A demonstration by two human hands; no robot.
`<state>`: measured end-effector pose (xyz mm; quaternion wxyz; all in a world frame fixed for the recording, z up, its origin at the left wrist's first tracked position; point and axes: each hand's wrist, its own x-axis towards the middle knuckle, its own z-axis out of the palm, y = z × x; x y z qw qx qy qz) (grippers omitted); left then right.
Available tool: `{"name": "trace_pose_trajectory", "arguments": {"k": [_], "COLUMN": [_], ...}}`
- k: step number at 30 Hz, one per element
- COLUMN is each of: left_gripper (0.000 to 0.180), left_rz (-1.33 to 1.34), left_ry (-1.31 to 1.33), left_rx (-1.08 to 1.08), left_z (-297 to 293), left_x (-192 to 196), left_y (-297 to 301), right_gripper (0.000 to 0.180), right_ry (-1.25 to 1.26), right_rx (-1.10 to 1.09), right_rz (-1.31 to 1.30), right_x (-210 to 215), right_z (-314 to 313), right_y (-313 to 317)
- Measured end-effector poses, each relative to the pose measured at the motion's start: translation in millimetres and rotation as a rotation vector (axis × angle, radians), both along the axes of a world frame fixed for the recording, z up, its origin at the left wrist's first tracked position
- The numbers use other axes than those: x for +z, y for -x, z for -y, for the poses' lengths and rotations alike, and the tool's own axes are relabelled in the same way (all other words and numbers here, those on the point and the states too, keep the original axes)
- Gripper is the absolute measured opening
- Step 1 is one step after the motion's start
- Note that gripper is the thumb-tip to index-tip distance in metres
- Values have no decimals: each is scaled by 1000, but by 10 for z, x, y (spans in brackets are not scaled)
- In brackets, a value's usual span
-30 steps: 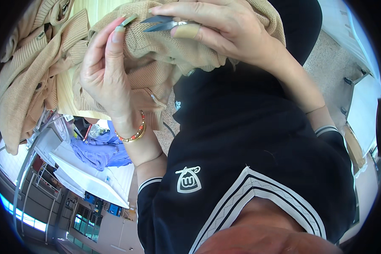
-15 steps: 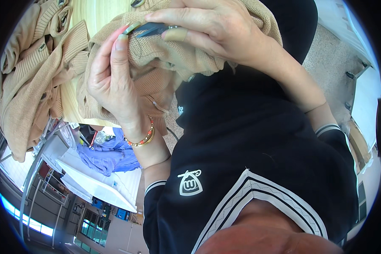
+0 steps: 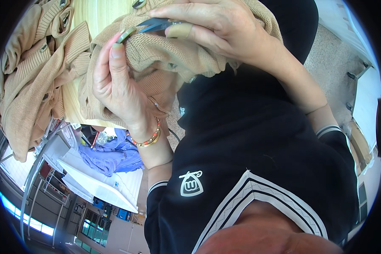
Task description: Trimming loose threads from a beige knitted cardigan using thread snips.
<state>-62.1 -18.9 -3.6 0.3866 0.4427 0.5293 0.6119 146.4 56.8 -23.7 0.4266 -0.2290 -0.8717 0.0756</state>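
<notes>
Fingers (image 3: 114,59) of the left hand (image 3: 116,86) were curled round a bunched fold of the tan knit cardigan (image 3: 165,55), thumb and forefinger pinching the fabric just beside a grey-green button (image 3: 126,34). Right hand (image 3: 216,29) came in from above, its fingers (image 3: 180,30) closed on small blue-grey snips (image 3: 154,24); the blades pointed left, tip almost at the button, touching or nearly touching the knit, couldn't tell which. Whether the blades were open or shut, couldn't tell either.

Cardigan was held up close to the camera, between both hands, draped over the left palm. More of the same tan knitwear (image 3: 25,84) lay piled to the left on a pale wooden tabletop (image 3: 93,17), with extra buttons (image 3: 65,19) showing along a ribbed edge. Left wrist wore a beaded bracelet (image 3: 148,137) with a gold bangle next to it.

Black top with white striped trim (image 3: 258,190) filled the lower right; striped cuff on the right forearm too. Below the tabletop, a purple cloth (image 3: 110,154) sat on a white sheet (image 3: 93,182). Speckled floor (image 3: 330,67) showed at upper right.
</notes>
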Motion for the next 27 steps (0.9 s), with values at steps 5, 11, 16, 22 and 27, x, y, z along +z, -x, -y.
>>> {"name": "trace_pose_trajectory", "arguments": {"k": [5, 11, 16, 22, 27], "left_gripper": [23, 23, 24, 24, 24], "left_rz": [54, 94, 113, 88, 102], "left_ry": [-50, -40, -36, -36, -31], "left_rx": [-4, 17, 5, 8, 21], "left_z": [12, 15, 14, 9, 0], "left_x": [-22, -42, -50, -66, -78], "left_y": [-36, -46, -48, -45, -55], "right_gripper": [34, 33, 34, 34, 34], "right_ry": [56, 53, 63, 77, 139], "right_rx": [14, 34, 37, 69, 156], "right_rz": [-9, -51, -27, -12, -56], "right_x": [4, -16, 0, -3, 13], "right_z": [21, 6, 15, 6, -31], "right_y": [4, 18, 15, 5, -4]}}
